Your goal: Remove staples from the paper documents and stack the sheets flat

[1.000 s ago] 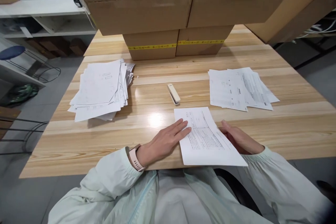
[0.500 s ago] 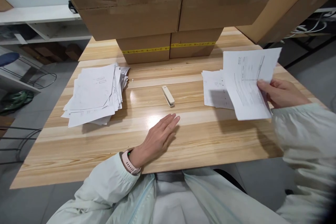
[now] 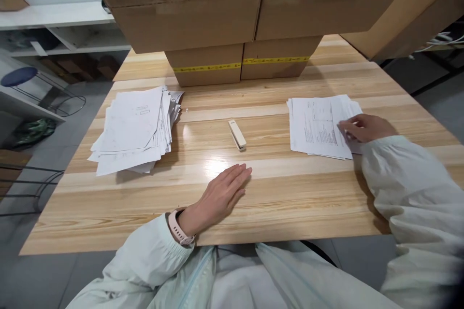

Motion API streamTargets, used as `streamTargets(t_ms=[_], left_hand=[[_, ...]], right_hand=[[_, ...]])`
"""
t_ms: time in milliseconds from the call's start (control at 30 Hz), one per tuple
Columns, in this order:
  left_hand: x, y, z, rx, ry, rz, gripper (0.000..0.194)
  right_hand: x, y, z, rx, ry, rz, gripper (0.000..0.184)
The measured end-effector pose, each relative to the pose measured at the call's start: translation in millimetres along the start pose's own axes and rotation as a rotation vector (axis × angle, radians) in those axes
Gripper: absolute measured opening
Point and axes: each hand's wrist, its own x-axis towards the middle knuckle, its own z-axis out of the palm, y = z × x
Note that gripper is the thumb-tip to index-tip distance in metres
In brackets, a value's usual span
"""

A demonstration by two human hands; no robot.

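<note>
My left hand (image 3: 226, 190) lies flat on the table with its fingers stretched out, holding nothing. Just beyond its fingertips is a cream stapler (image 3: 237, 135). On the right, my right hand (image 3: 369, 128) pinches the right edge of a printed sheet of paper (image 3: 315, 123). That sheet rests on top of a small pile of papers, whose edges show beneath it. Some of the fingertips are tucked out of sight. A taller, uneven stack of papers (image 3: 132, 123) sits on the left side of the table.
Stacked cardboard boxes (image 3: 203, 65) with yellow tape stand at the back of the wooden table (image 3: 275, 217), the upper ones overhanging. Another carton (image 3: 406, 19) leans at the far right. A white shelf (image 3: 58, 17) and a blue stool (image 3: 20, 76) are off to the left.
My right hand has brought the raised sheet down and left onto the small pile. My left hand stays flat in place. The view has shifted slightly.
</note>
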Motion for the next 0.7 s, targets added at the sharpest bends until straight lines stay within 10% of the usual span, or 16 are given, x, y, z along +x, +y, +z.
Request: streamTargets(t_ms=[133,233,367,533,700], left_hand=[[4.9,2.5,-2.4,-0.006,0.089,0.029,0.049],[9.4,-4.2,-25.9,0.01,0.299,0.009,0.032],[-1.6,-39.9,-93.9,0.245,0.568,-0.309,0.019],[-32.3,-104.6,-161.0,0.485,0.263,-0.788,0.047],[-30.4,-119.4,-170.8,0.58,0.017,-0.892,0.046]], right_hand=[[-30.5,-22.5,-39.2,-0.285,0.013,0.068,0.017],[-85.3,-67.5,-50.9,-0.045,0.002,-0.347,0.016],[-157.7,-145.8,-38.3,0.376,-0.37,-0.973,0.019],[-200.2,-222.9,2.1,0.507,-0.621,-1.261,0.021],[-216.1,-274.4,38.3,0.606,-0.693,-1.256,0.019]])
